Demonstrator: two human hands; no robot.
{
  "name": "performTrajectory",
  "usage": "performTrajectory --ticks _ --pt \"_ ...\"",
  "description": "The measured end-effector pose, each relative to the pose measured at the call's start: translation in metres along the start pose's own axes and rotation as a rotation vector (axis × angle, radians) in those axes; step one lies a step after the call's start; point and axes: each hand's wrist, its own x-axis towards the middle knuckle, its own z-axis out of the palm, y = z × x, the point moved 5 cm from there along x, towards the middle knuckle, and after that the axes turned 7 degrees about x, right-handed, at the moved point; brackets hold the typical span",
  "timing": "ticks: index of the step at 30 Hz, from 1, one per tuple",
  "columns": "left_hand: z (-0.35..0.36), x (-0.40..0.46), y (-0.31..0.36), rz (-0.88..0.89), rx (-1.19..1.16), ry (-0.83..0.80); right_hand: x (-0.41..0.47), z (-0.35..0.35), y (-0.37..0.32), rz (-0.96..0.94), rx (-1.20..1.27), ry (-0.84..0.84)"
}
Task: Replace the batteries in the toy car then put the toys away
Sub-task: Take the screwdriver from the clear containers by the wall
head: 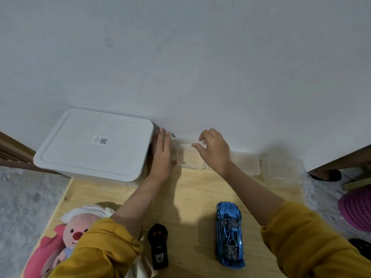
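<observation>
Hands reach to the far edge of the wooden desk, by the white wall. The left hand lies flat, fingers straight and pressed together, against the left side of a small clear plastic box, its thumb touching the box's near corner. The right hand hovers over the same box with fingers curled and spread apart; whether they touch the box cannot be told. Just left of the left hand stands a large white storage bin with its lid on. Right of the box lie two more clear containers along the far edge. Near the person, the blue toy car rests on the desk under the right forearm, well apart from the box. A black remote control lies left of the car, and a pink plush toy sits at the near left, partly hidden by a yellow sleeve.
</observation>
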Motion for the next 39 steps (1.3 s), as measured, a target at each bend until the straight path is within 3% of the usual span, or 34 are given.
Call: performTrajectory --ticks 3,7,13,24,32,39 --pt "0.001 0.002 0.001 0.006 0.006 -0.012 -0.005 0.001 0.001 0.03 0.065 0.044" --pt "0.002 0.002 0.001 -0.007 0.024 -0.035 -0.019 0.017 0.002 -0.107 0.06 -0.023" --pt "0.0 0.004 0.006 -0.029 0.064 -0.087 -0.014 0.022 0.001 -0.32 -0.026 0.016" --pt "-0.003 0.009 0.007 -0.016 0.149 -0.143 -0.02 0.033 0.012 -0.229 0.058 -0.04" --pt "-0.004 0.011 0.006 0.004 0.092 -0.15 -0.013 0.06 0.036 0.15 0.161 -0.423" --pt "-0.006 0.012 0.006 -0.015 0.111 -0.191 0.003 0.072 0.037 0.146 -0.067 -0.633"
